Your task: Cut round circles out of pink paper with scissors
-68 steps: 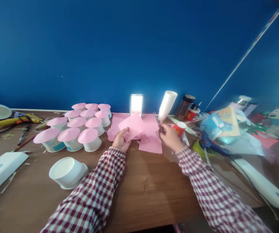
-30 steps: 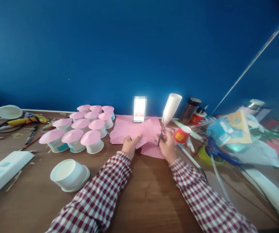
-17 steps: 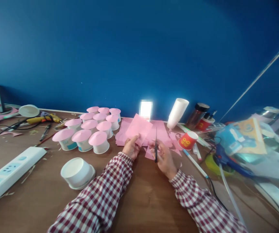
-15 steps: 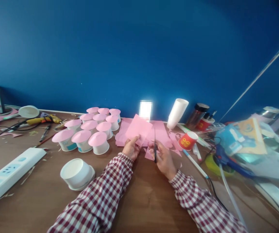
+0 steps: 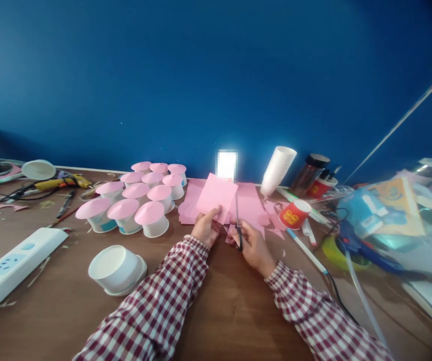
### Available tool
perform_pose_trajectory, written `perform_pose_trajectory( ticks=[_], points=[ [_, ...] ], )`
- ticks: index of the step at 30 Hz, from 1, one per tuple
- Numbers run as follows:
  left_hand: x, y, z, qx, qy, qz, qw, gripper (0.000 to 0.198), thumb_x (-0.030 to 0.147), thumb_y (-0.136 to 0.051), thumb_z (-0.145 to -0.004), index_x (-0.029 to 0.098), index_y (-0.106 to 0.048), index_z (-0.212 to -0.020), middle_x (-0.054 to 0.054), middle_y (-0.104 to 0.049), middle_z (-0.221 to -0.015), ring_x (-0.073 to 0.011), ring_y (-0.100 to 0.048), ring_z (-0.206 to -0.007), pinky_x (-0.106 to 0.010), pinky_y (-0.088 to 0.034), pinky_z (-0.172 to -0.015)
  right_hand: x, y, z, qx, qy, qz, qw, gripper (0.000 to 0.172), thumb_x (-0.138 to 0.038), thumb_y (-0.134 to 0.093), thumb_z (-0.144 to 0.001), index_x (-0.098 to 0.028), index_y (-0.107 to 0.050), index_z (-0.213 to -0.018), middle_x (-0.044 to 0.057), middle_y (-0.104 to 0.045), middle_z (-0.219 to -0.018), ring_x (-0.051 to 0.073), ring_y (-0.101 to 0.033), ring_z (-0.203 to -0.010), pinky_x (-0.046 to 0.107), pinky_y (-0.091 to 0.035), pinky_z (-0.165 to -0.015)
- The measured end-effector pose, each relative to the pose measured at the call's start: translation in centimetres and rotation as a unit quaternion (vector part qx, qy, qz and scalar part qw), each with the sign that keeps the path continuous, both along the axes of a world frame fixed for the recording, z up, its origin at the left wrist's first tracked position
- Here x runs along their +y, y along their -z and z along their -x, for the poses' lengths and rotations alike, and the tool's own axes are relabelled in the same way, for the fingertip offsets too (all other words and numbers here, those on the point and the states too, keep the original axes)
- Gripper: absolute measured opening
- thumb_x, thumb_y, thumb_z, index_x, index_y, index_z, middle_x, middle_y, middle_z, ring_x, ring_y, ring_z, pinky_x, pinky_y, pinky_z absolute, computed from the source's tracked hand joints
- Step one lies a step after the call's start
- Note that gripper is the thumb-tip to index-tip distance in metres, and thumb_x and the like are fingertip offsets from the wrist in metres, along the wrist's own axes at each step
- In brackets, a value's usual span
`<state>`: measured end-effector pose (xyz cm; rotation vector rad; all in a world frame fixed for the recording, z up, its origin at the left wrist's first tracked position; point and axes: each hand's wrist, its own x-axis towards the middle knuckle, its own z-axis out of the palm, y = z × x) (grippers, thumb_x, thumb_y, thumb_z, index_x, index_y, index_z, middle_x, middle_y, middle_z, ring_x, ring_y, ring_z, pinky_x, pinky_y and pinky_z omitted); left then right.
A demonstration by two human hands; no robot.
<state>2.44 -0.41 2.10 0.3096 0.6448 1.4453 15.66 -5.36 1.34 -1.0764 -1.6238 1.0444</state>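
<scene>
My left hand (image 5: 207, 228) pinches the lower edge of a square of pink paper (image 5: 218, 194), thumb on top. In my right hand (image 5: 251, 243) is a pair of scissors (image 5: 237, 213), fingers in the dark handles, blades pointing up beside the paper's right edge. Whether the blades touch the paper I cannot tell. Behind both hands lies a stack of pink paper (image 5: 249, 200), partly covered by the held sheet. Pink paper scraps (image 5: 274, 213) are strewn to its right.
Left stand several paper cups with pink cone tops (image 5: 150, 213), a white tub (image 5: 112, 265) and a power strip (image 5: 12, 271). At right are stacked white cups (image 5: 278, 170), a red cup (image 5: 294, 214), a blue glue gun (image 5: 366, 255) and plastic bags (image 5: 385, 210). A blue wall (image 5: 216, 75) rises behind.
The scissors have turned slightly, with their handles now showing more clearly. The pink sheet sits a little more upright in my left hand. The whole view has shifted slightly.
</scene>
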Motion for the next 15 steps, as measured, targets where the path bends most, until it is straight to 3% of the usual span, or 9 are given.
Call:
perform_pose_trajectory(
  ticks=[5,10,15],
  points=[
    [-0.34,0.18,-0.42,0.057,0.017,-0.023,0.998,0.028,0.018,-0.079,-0.057,0.009,-0.064,-0.078,-0.007,-0.068,-0.072,-0.0157,-0.064,-0.063,-0.025,-0.051,-0.058,-0.08,-0.23,-0.13,-0.026,-0.025,-0.023,0.999,0.027,-0.035,-0.051,-0.088,-0.017,-0.053,-0.109,0.004,-0.063,-0.078,0.016,-0.061,-0.067,0.027,-0.051,-0.062],
    [-0.42,0.44,-0.59,0.103,0.008,-0.018,0.994,0.03,0.023,-0.08,-0.055,0.007,-0.064,-0.075,-0.008,-0.067,-0.067,-0.0166,-0.063,-0.061,-0.026,-0.049,-0.056,0.04,-0.17,-0.37,-0.072,0.022,-0.056,0.996,0.022,-0.035,-0.052,-0.087,-0.018,-0.056,-0.1,0.003,-0.061,-0.073,0.017,-0.059,-0.067,0.025,-0.048,-0.06],
    [-0.36,0.43,-0.42,0.089,0.006,-0.028,0.996,0.032,0.023,-0.081,-0.054,0.007,-0.065,-0.077,-0.008,-0.067,-0.069,-0.0152,-0.062,-0.06,-0.025,-0.048,-0.054,0.17,-0.29,-0.3,-0.03,0.011,-0.042,0.999,0.019,-0.032,-0.053,-0.087,-0.017,-0.056,-0.099,0.001,-0.058,-0.071,0.014,-0.056,-0.063,0.023,-0.045,-0.056]
  ],
)
